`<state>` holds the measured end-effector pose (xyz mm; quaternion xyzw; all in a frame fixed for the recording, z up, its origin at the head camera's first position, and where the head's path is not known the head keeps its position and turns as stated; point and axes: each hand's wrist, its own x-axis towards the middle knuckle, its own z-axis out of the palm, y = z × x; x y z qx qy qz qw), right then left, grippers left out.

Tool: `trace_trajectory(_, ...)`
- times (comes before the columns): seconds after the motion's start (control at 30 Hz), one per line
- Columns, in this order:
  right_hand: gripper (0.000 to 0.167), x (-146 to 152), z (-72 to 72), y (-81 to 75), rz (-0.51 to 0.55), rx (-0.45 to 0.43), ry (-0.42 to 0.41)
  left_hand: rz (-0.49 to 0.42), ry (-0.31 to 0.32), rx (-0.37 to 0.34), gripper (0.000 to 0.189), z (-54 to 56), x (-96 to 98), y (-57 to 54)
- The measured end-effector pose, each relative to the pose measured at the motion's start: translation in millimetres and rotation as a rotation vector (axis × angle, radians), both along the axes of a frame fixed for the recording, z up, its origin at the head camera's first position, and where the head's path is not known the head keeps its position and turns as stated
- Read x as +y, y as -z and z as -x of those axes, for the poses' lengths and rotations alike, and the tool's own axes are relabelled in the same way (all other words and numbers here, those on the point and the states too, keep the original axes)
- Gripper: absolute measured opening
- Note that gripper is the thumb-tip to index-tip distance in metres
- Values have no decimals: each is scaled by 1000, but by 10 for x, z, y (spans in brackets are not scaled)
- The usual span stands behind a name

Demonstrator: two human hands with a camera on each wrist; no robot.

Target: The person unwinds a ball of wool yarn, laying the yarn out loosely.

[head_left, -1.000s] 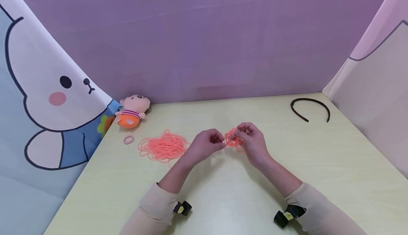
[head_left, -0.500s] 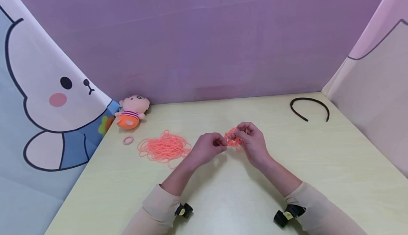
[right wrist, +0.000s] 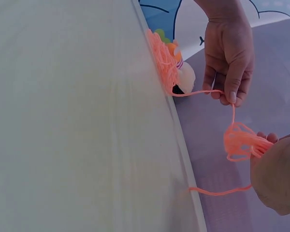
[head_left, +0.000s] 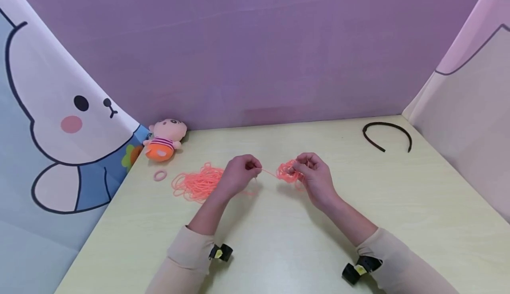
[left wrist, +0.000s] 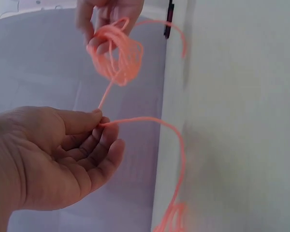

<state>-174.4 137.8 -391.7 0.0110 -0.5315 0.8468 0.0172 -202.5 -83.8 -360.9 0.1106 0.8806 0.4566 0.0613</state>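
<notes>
My right hand (head_left: 316, 179) grips a small looped bundle of coral cord (left wrist: 130, 58), with a loose tail hanging from it in both wrist views. Between thumb and forefinger, my left hand (left wrist: 63, 154) pinches the strand that runs out of this bundle; the stretch between the hands is straight. Beyond the left fingers the same strand droops toward a loose heap of coral cord (head_left: 197, 184) on the table, partly hidden by the left hand in the head view.
A pink-headed doll (head_left: 165, 140) lies at the back left of the pale table (head_left: 279, 249), near a small pink ring (head_left: 160, 176). At the back right is a dark open hoop (head_left: 386, 124). Purple cloth (head_left: 255, 55) hangs behind.
My left hand first moved slightly toward the right hand, then drew away to the left, and a straight length of cord now shows between them. The right hand has stayed in place.
</notes>
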Motion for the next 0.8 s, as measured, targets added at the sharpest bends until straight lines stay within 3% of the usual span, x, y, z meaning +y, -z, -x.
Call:
trace_trajectory(0.37,13,18,-4,7,2,8,-4,47,-114,24,11,67,-199,-124)
trace_trajectory(0.8,13,21,-8,11,-23,2,-12,-45,-260,35,18,138,-489,-296)
